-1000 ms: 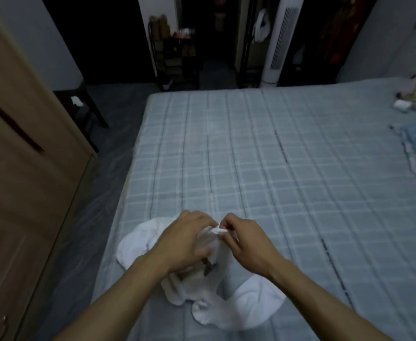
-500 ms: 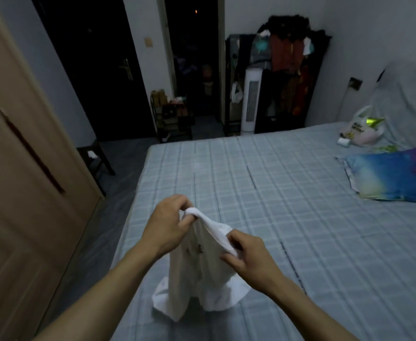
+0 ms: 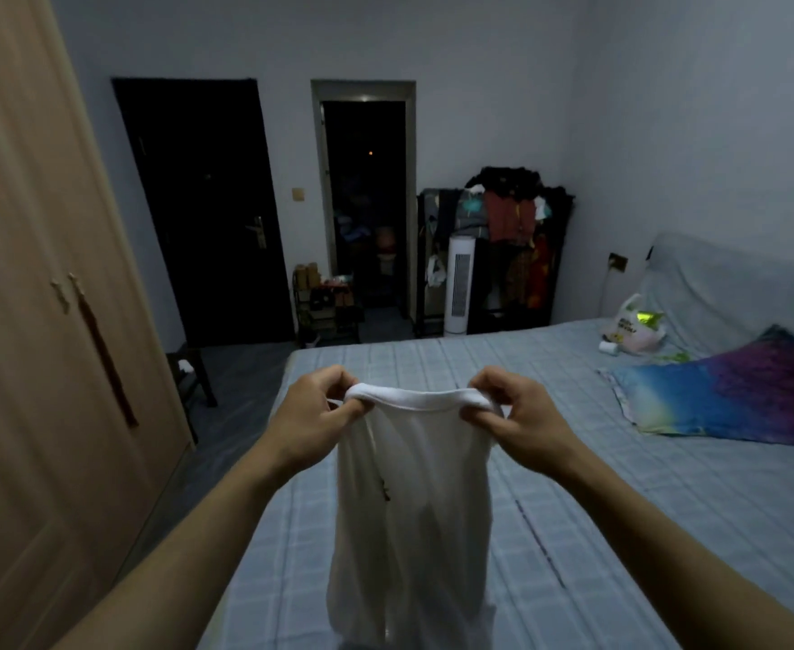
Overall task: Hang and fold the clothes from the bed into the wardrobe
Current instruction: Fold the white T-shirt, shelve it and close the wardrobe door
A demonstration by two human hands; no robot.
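A white garment (image 3: 414, 499) hangs in front of me above the bed (image 3: 620, 509), stretched flat along its top edge. My left hand (image 3: 310, 415) pinches the left end of that edge and my right hand (image 3: 517, 415) pinches the right end. The cloth drops straight down to the bottom of the view, with a small dark mark on its left half. The wooden wardrobe (image 3: 34, 368) stands along the left wall with its doors closed.
A blue and purple pillow (image 3: 733, 396) and a plastic bag (image 3: 634, 328) lie at the bed's right. A dark stool (image 3: 193, 372) stands in the floor gap between wardrobe and bed. A white tower fan (image 3: 461, 286) and a loaded clothes rack (image 3: 512, 241) stand by the far wall.
Both hands lifted the white garment off the bed and moved apart, stretching its top edge. My view tilted up from the bed to the room.
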